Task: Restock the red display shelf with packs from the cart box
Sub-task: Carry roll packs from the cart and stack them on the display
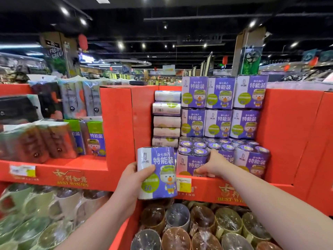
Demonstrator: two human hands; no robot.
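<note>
My worry is the gap just left of my right hand (212,164). It looks barely wide enough, so pushing the held pack (156,172) in could topple the sideways rolls (166,121) stacked above it, or nudge the upright stack (221,107) beyond my right fingers. My left hand (131,179) wraps the held pack from its left side, thumb across the front, just before the shelf lip. My right hand curls its fingers round the front-row pack (191,163), probably to make room. The red display shelf (288,132) holds purple packs in tiers. Below both hands, an open bin (126,231) holds film-wrapped cups (201,219). The cart box is out of view.
</note>
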